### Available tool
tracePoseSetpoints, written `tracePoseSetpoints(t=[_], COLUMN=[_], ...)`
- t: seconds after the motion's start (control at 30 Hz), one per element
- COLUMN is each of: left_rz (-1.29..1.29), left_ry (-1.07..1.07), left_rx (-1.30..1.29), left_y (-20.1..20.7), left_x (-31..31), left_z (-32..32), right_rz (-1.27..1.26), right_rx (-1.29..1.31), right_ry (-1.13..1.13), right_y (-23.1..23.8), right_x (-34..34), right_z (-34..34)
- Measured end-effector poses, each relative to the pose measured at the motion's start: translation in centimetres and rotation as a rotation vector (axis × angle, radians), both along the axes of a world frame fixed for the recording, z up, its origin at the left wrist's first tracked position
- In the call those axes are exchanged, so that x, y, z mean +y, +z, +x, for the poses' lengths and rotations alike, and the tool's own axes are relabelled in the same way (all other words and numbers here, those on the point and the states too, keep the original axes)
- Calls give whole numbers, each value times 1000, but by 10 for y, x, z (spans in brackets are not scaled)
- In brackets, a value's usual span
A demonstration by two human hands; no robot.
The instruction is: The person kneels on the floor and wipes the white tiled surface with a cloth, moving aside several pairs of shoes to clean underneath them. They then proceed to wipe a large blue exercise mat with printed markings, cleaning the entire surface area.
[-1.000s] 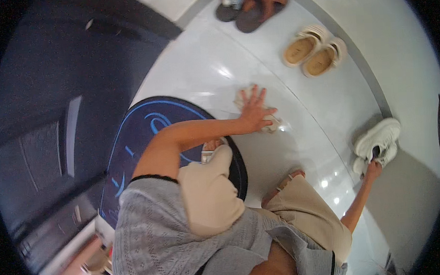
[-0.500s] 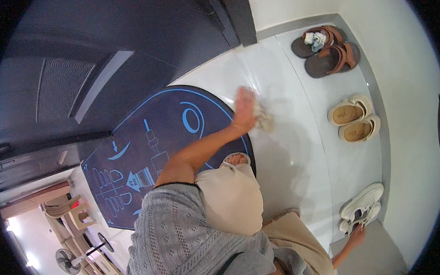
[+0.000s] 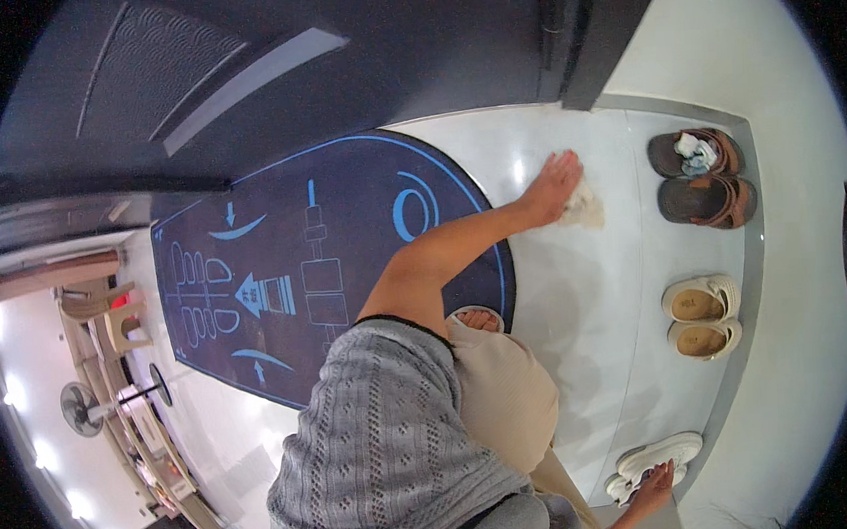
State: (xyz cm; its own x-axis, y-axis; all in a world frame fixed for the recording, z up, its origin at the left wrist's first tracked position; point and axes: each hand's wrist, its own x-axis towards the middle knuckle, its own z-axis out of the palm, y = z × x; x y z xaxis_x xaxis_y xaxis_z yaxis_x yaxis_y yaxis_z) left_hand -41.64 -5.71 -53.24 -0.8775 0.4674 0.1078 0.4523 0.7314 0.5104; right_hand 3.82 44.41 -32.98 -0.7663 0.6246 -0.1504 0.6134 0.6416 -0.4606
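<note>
My left hand point(image 3: 554, 191) is pressed to the white tiled floor point(image 3: 576, 286) over a crumpled beige cloth point(image 3: 585, 207), its fingers close together. Part of the cloth sticks out beyond the palm. Down at the lower right, my right hand point(image 3: 653, 489) has its fingers curled at a pair of white sneakers point(image 3: 660, 453), gripping the nearer shoe; its fingertips are partly hard to make out. One of my feet, in a light sandal point(image 3: 478, 319), stands on the edge of a dark mat point(image 3: 353, 173) with blue line drawings.
Brown strapped sandals point(image 3: 709, 200) with a crumpled whitish bundle point(image 3: 697, 153) in one, and cream clogs point(image 3: 700, 314), line the right wall. A dark door point(image 3: 414, 57) borders the mat. Far left are a standing fan point(image 3: 82, 409) and a plastic chair point(image 3: 128, 327).
My view has turned and shifted. My left hand with the cloth has slid over the tiles away from the mat, toward the brown sandals. My right hand stays at the sneakers.
</note>
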Motion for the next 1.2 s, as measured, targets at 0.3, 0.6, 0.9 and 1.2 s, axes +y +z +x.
tracePoseSetpoints(t=[0.3, 0.6, 0.9, 1.2], left_rz=[-300, -204, -121, -244], left_ry=[1285, 633, -290, 621], left_rx=[122, 180, 4, 137], left_y=[30, 35, 26, 44], left_x=[-273, -119, -4, -107], left_z=[143, 93, 166, 67], right_rz=[84, -4, 13, 146], right_rx=[-115, -149, -116, -170], right_ry=[2, -10, -43, -52], right_y=[32, 26, 18, 21], right_x=[-35, -72, -66, -66], right_z=[-29, -54, -40, -1])
